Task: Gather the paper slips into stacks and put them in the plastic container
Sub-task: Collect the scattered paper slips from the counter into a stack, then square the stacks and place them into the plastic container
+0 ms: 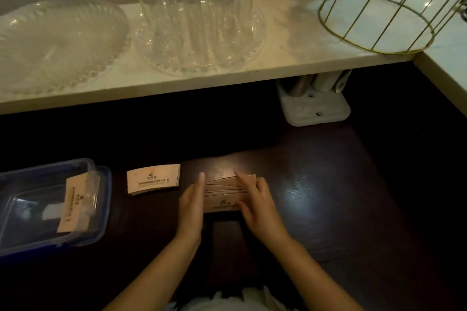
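Note:
A fanned pile of tan paper slips (222, 193) lies on the dark table in front of me. My left hand (192, 206) presses flat against the pile's left edge. My right hand (257, 203) rests on its right side, fingers spread over the slips. A squared stack of slips (153, 179) lies to the left of the pile, apart from both hands. Further left stands the clear plastic container (101, 225) with a blue rim, and one stack of slips (73, 203) lies inside it.
A pale stone shelf (290, 58) runs above the table and carries a glass plate (58, 43), a tall glass vessel (192, 15) and a gold wire basket (384, 17). A white holder (316, 106) sits under the shelf, back right.

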A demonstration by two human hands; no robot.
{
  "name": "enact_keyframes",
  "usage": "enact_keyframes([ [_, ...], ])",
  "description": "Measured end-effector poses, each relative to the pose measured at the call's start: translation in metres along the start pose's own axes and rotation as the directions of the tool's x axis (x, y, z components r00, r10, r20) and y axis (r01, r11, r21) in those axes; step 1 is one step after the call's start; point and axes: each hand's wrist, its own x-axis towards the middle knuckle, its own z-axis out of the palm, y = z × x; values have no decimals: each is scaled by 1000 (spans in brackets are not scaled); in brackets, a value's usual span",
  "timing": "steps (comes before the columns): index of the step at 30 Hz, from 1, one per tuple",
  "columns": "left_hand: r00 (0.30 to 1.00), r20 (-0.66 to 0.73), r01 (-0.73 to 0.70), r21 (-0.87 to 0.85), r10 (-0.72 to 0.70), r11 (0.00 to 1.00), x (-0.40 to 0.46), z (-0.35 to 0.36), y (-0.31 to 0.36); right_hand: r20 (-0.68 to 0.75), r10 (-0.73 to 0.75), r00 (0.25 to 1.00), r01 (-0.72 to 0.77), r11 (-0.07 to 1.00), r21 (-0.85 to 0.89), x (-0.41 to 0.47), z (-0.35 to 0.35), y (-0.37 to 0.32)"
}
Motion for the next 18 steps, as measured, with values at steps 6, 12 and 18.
enact_keyframes([
  [6,996,-91,-11,57,16,998,9,-1,-34,-31,46,998,-49,995,-91,-10,26,18],
  [12,998,-61,22,-43,-25,999,10,-3,-53,-239,192,952,-202,979,-19,-21,42,19],
  [18,994,-55,-86,85,91,993,4,-8,-65,-238,137,961,-152,987,-47,-33,47,21],
])
